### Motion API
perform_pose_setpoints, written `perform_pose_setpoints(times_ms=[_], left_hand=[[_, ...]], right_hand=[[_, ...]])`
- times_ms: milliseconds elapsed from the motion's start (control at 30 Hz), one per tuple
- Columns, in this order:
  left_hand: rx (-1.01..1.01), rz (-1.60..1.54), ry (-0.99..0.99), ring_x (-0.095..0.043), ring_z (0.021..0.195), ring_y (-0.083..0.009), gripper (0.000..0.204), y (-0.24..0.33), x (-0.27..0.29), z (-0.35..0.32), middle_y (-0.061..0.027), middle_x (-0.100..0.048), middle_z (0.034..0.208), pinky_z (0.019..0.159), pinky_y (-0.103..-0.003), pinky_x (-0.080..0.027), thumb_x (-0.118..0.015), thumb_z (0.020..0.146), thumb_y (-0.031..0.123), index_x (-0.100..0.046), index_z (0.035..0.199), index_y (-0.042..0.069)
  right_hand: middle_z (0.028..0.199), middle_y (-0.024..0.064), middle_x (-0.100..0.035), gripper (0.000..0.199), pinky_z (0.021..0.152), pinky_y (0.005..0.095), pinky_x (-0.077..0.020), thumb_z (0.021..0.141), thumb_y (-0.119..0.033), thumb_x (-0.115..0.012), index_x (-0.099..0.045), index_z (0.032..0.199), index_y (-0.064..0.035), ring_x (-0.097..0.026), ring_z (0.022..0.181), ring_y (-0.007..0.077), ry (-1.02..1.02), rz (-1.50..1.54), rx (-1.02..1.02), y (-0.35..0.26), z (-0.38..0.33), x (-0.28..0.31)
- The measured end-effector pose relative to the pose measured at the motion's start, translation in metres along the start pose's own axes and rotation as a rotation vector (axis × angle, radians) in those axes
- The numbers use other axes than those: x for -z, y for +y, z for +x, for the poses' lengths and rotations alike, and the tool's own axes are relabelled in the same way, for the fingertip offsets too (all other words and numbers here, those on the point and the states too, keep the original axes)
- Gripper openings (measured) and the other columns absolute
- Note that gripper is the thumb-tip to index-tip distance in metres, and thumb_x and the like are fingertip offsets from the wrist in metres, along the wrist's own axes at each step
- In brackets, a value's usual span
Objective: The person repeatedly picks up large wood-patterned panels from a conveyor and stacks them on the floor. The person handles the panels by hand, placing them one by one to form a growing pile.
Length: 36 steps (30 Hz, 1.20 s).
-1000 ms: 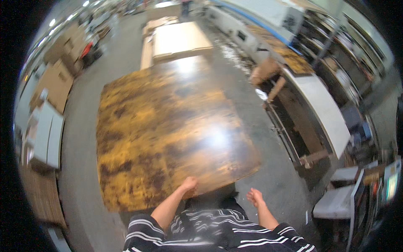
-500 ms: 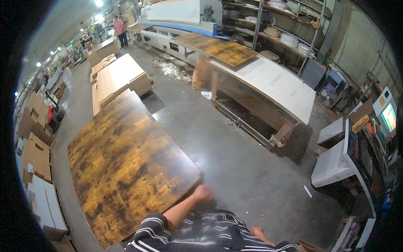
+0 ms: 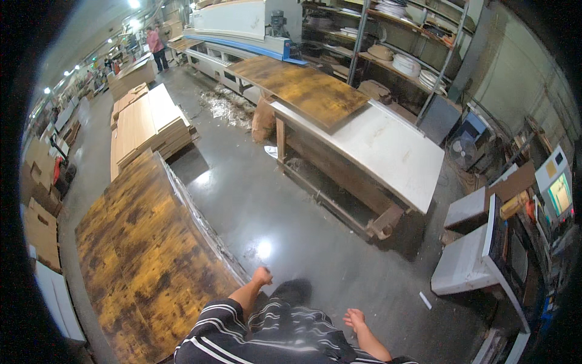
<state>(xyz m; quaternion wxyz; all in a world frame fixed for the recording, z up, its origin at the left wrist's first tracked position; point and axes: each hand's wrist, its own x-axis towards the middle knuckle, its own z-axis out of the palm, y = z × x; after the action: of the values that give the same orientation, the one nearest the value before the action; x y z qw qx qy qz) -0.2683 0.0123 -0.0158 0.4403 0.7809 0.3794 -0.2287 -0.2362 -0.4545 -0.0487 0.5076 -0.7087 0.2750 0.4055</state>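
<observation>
My left hand (image 3: 262, 277) is curled into a loose fist beside the near right corner of a low stack of wood-grain panels (image 3: 148, 261), dark brown and amber. Nothing shows in its fingers, and whether it touches the stack's edge I cannot tell. In front of my body, to the right, my right hand (image 3: 354, 318) hangs open above the floor with its fingers apart. A similar panel (image 3: 309, 91) lies partly on a white-topped table (image 3: 394, 151) ahead, its far end at the long machine (image 3: 236, 42).
Pale boards (image 3: 145, 118) are stacked beyond the panels. At right stand a white cabinet (image 3: 464, 261), a lit control screen (image 3: 559, 193) and a fan (image 3: 462, 150). Shelves (image 3: 397, 57) hold coiled rolls. A person (image 3: 156, 48) stands far back. A white strip (image 3: 425, 300) lies on the floor.
My view has shifted, with the table now lower in it. The panel on the table reaches farther over the white top. My right hand has come forward into fuller view.
</observation>
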Motion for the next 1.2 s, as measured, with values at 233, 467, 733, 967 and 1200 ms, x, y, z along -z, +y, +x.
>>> perform_pose_setpoints(times_ms=[233, 467, 733, 967, 1200], left_hand=[[-0.144, 0.471, 0.006, -0.064, 0.087, -0.0323, 0.026, 0.012, -0.007, 0.077, -0.0141, -0.068, 0.09, 0.076, -0.038, -0.052, -0.055, 0.071, 0.019, -0.069, 0.09, 0.008], [0.087, -0.258, 0.02, -0.066, 0.064, -0.019, 0.032, 0.056, -0.018, 0.112, -0.013, -0.068, 0.076, 0.066, -0.031, -0.053, -0.061, 0.07, 0.016, -0.066, 0.1, 0.005], [0.404, -0.205, 0.257, -0.066, 0.066, -0.0184, 0.032, 0.086, -0.041, 0.066, -0.0091, -0.069, 0.078, 0.062, -0.029, -0.053, -0.064, 0.071, 0.013, -0.067, 0.102, 0.006], [0.561, -0.411, 0.386, -0.066, 0.065, -0.0183, 0.032, 0.14, -0.075, 0.032, -0.0116, -0.068, 0.08, 0.061, -0.03, -0.054, -0.066, 0.071, 0.016, -0.068, 0.101, 0.006], [0.486, -0.395, 0.245, -0.063, 0.058, -0.0154, 0.031, 0.126, -0.078, 0.061, -0.0088, -0.068, 0.074, 0.053, -0.029, -0.051, -0.064, 0.076, 0.016, -0.065, 0.104, 0.006]], right_hand=[[0.117, 0.0164, -0.054, 0.043, 0.072, 0.0459, -0.0516, 0.091, -0.028, -0.05, -0.04, 0.127, -0.0062, -0.061, 0.094, 0.0324, 0.027, 0.167, -0.042, -0.122, 0.064, 0.055], [0.08, 0.0071, -0.063, 0.019, 0.05, 0.0316, -0.0516, 0.09, -0.023, -0.05, -0.054, 0.101, -0.0083, -0.061, 0.062, 0.0175, 0.203, 0.239, 0.377, -0.346, 0.154, 0.05], [0.123, 0.0214, -0.043, 0.071, 0.088, 0.0429, -0.0439, 0.084, -0.049, -0.059, -0.033, 0.131, -0.0027, -0.049, 0.106, 0.0317, -0.068, 0.484, 0.448, -0.635, 0.252, 0.012], [0.103, 0.0178, -0.053, 0.049, 0.079, 0.0452, -0.0451, 0.08, -0.029, -0.07, -0.048, 0.113, -0.0006, -0.052, 0.087, 0.0286, -0.088, 0.429, 0.169, -0.702, 0.308, -0.025], [0.07, 0.0011, -0.041, 0.027, 0.041, 0.0262, -0.0326, 0.084, -0.024, -0.067, -0.049, 0.098, -0.0089, -0.036, 0.051, 0.0122, -0.295, 0.409, 0.394, -0.685, 0.267, -0.015]])
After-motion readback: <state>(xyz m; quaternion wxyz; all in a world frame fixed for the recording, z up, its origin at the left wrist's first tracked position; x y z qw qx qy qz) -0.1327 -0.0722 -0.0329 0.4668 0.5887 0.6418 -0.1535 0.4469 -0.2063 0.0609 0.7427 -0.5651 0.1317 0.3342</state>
